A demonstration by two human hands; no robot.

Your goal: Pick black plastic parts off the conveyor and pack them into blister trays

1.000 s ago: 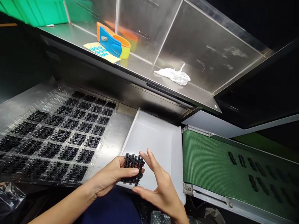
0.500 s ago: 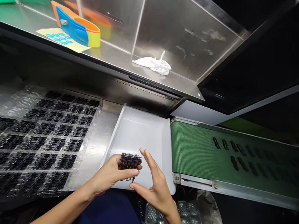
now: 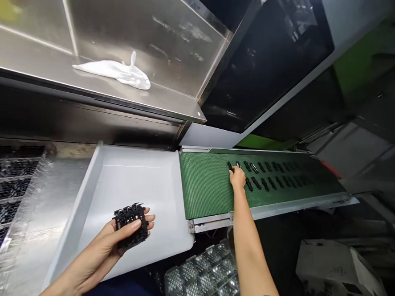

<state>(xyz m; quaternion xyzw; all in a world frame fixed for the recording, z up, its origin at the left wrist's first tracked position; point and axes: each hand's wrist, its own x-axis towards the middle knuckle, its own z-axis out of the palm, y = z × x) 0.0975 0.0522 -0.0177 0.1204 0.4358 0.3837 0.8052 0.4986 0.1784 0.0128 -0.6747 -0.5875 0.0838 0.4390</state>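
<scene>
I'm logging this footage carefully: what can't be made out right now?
All in the head view:
Right hand: its back and small size hide whether it grips anything.
Black parts in the left hand: they overlap, and the hand covers some, hiding their number.
Far pieces on the green belt: too small and blurred to count.
Filled tray: cut off by the left edge.
Clear trays: cut off by the bottom edge.

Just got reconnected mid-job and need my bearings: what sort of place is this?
Most likely a factory workstation, on a production line. A green conveyor belt carries two rows of small black parts, a white tray sits at its near end, and a clear compartmented tray at left holds black pieces.
</scene>
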